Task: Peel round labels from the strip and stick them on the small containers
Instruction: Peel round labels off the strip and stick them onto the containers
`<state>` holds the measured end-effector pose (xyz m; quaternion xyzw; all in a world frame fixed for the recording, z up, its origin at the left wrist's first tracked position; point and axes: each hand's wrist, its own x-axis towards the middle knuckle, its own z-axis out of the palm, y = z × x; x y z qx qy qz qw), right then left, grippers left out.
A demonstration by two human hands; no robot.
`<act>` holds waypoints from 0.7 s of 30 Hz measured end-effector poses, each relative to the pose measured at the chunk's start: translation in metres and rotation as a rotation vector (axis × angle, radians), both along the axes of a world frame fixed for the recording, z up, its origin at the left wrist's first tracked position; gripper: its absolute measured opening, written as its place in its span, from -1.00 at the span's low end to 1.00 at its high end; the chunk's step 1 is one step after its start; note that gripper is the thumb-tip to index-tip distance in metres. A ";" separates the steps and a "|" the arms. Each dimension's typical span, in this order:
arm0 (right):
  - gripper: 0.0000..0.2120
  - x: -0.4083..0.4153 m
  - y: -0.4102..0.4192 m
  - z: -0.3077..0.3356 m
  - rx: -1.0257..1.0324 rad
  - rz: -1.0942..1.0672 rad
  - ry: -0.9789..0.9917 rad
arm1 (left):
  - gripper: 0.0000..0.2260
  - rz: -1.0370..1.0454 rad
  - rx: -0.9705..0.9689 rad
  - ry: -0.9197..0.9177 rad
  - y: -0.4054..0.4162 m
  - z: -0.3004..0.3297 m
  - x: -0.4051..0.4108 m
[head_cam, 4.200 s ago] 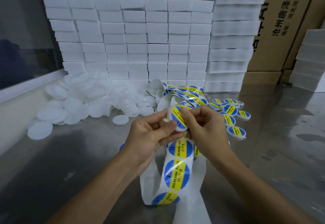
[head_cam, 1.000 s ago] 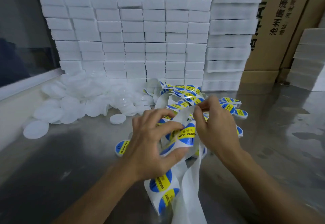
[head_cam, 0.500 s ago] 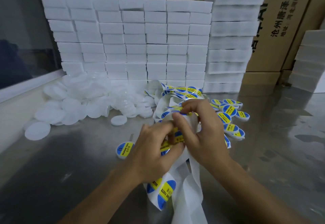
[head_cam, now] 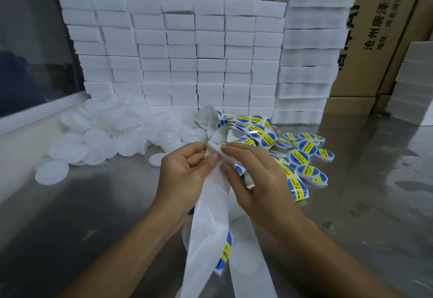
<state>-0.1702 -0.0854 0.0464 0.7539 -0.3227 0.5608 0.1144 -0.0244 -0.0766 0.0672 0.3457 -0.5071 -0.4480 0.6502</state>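
Both hands pinch the white glossy backing strip (head_cam: 212, 194) at the centre of the frame. The left hand (head_cam: 185, 176) holds its left edge between thumb and curled fingers; the right hand (head_cam: 255, 180) holds the folded top edge between thumb and forefinger. The grip in each case is closed on paper only; no container is held. The strip hangs toward the bottom of the frame, mostly bare, with one round blue-and-yellow label (head_cam: 225, 252) visible low on it.

Judged step: locating and lifting the next label. The next move calls for bending the backing sharply so that a label edge lifts, then fetching a container.

The unlabelled small white round containers (head_cam: 103, 138) lie heaped at centre left on the reflective metal surface (head_cam: 98, 204). The labelled containers (head_cam: 304, 154) lie at centre right, just beside the right hand. A loose tangle of label strip (head_cam: 248, 126) lies beyond the hands and could snag the reach. Stacked white foam blocks (head_cam: 187, 51) and brown cardboard cartons (head_cam: 379, 28) fill the upper frame.
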 end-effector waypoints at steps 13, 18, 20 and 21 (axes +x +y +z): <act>-0.91 -0.015 -0.006 0.008 -0.146 -0.122 0.169 | -0.84 -0.016 -0.067 -0.308 0.000 -0.007 -0.004; -0.88 -0.014 -0.005 0.009 -0.089 -0.104 0.178 | -0.80 -0.020 -0.074 -0.411 -0.002 -0.010 -0.003; -0.88 -0.016 -0.004 0.010 -0.045 -0.074 0.166 | -0.78 -0.037 -0.069 -0.409 -0.002 -0.010 -0.002; -0.88 -0.018 -0.004 0.011 -0.025 -0.048 0.158 | -0.78 -0.047 -0.066 -0.390 -0.002 -0.010 -0.002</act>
